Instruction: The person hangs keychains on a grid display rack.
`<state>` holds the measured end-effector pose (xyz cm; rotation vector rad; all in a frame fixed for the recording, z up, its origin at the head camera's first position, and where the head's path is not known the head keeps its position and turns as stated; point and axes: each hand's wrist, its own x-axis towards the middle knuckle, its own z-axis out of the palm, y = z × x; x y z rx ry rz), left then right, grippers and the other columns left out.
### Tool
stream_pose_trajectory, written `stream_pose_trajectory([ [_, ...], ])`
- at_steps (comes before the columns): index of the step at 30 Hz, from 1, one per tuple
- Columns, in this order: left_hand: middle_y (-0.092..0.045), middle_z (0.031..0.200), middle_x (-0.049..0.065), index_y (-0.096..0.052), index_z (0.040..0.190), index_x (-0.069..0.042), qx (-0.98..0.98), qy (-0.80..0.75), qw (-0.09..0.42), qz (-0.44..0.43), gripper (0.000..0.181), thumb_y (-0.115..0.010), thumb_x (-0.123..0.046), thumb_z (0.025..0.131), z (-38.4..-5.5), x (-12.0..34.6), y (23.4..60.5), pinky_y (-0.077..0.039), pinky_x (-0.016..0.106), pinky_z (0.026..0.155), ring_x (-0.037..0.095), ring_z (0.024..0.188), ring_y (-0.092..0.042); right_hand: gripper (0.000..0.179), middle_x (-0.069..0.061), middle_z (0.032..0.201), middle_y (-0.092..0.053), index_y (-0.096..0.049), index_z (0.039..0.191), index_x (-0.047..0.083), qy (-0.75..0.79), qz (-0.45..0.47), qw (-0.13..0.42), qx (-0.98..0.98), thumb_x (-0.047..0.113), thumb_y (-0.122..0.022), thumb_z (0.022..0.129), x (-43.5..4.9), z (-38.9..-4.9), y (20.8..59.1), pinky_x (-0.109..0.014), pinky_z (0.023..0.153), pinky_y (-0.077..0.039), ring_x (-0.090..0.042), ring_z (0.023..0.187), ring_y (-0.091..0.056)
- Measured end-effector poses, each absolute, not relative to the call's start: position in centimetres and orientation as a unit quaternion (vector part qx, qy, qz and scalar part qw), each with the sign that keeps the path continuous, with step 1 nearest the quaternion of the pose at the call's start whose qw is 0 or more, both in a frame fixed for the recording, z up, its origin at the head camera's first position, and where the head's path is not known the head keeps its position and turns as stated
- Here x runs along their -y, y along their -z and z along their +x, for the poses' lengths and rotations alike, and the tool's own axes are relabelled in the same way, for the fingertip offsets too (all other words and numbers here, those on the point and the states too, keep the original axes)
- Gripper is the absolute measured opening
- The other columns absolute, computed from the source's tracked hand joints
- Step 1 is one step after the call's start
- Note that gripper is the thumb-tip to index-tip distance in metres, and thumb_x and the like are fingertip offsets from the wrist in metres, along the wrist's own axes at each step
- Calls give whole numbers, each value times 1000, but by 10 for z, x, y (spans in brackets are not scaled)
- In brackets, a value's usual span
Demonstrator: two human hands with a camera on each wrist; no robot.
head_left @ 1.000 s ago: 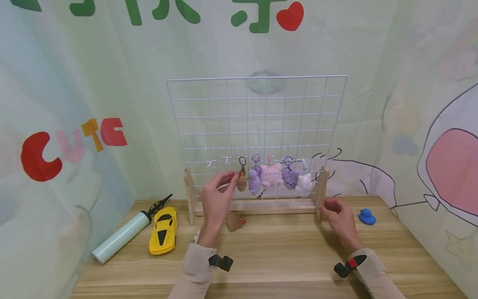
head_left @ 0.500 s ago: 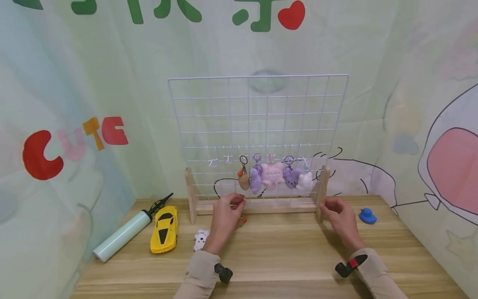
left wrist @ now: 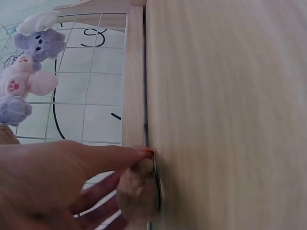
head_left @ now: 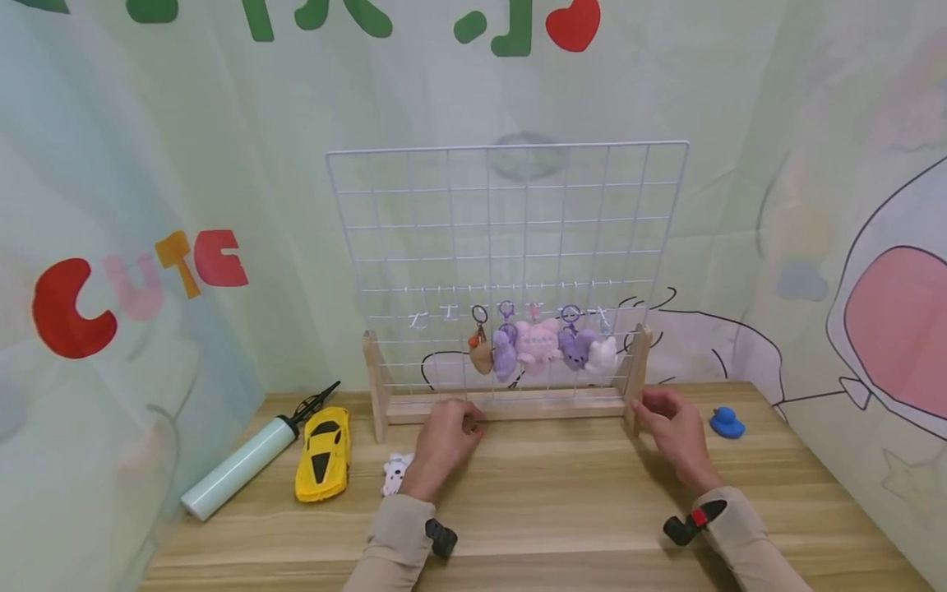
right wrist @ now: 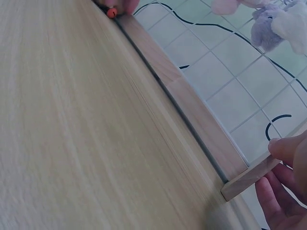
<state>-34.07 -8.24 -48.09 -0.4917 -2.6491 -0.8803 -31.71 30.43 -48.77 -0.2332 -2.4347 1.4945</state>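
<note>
Head view: L hand, fingers bent, is down at the table, just in front of the wooden crossbar of a wire grid rack; R hand grips the rack's R upright. Hung above & slightly R of L hand: hung brown plush; then, farther R, lilac plush, pink plush, 2nd lilac plush & white plush, the last above & L of R hand. L of L hand: small white toy near its wrist, yellow car & pale-blue pump farther out. Blue duck sits just R of R hand. L wrist view: L hand holds a loose brown plush btwn its digits, w/ one digit at the orange-red bell & others behind the plush, low against the crossbar. R wrist view: R hand pinches the upright, thumb on one face, fingers on the other; the bell shows at L hand's fingertips, well apart from R hand.
</note>
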Motion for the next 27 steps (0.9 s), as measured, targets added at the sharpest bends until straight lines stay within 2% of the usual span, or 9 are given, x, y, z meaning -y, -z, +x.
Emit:
stream_pose_trajectory([
  [3,-81,97,5,-85,97,-10,929,280,160,-181,22,-86,-1,77,-345,86,487,-59,38,71,20,87,-71,51,-22,142,-69,-66,139,5,-520,-81,137,839,40,-74,104,-304,-317,487,-6,83,-49,-35,132,-65],
  [6,-81,102,6,-84,103,-9,940,267,131,-168,28,-82,1,77,-342,86,484,-56,36,70,21,90,-70,51,-22,142,-69,-66,139,4,-521,-80,137,839,40,-75,104,-304,-317,487,-6,82,-49,-35,132,-65],
  [8,-80,101,8,-82,101,-6,947,268,90,-150,23,-78,5,81,-330,81,468,-57,36,73,22,91,-70,51,-23,141,-69,-66,139,4,-521,-78,138,839,39,-75,104,-304,-317,487,-6,82,-49,-35,131,-66],
  [10,-77,95,7,-80,96,-7,946,275,76,-154,19,-76,6,83,-329,80,467,-55,33,72,19,85,-65,50,-23,141,-70,-66,138,3,-519,-76,141,839,39,-75,104,-304,-317,487,-7,82,-49,-35,131,-66],
  [13,-71,86,5,-74,86,-9,941,288,73,-164,15,-77,6,84,-330,79,467,-52,31,70,18,79,-59,51,-23,140,-70,-66,138,3,-516,-76,144,841,40,-75,104,-304,-317,488,-7,82,-49,-35,130,-66],
  [18,-73,88,7,-73,86,-8,934,309,76,-163,14,-77,5,83,-330,80,464,-53,32,70,19,81,-61,51,-22,141,-70,-65,139,4,-512,-77,143,843,40,-74,104,-304,-317,488,-5,82,-49,-35,130,-66],
  [24,-77,92,6,-80,96,-7,926,328,83,-170,4,-77,-5,95,-331,81,458,-57,33,74,17,81,-64,51,-23,138,-71,-67,136,4,-513,-74,149,842,41,-75,103,-303,-318,488,-7,81,-50,-33,127,-67],
  [27,-80,98,6,-83,105,-6,915,355,91,-168,11,-78,-5,96,-333,83,456,-62,34,78,15,85,-69,51,-23,138,-71,-67,136,3,-511,-74,153,842,41,-75,103,-304,-318,489,-7,81,-51,-33,126,-67],
])
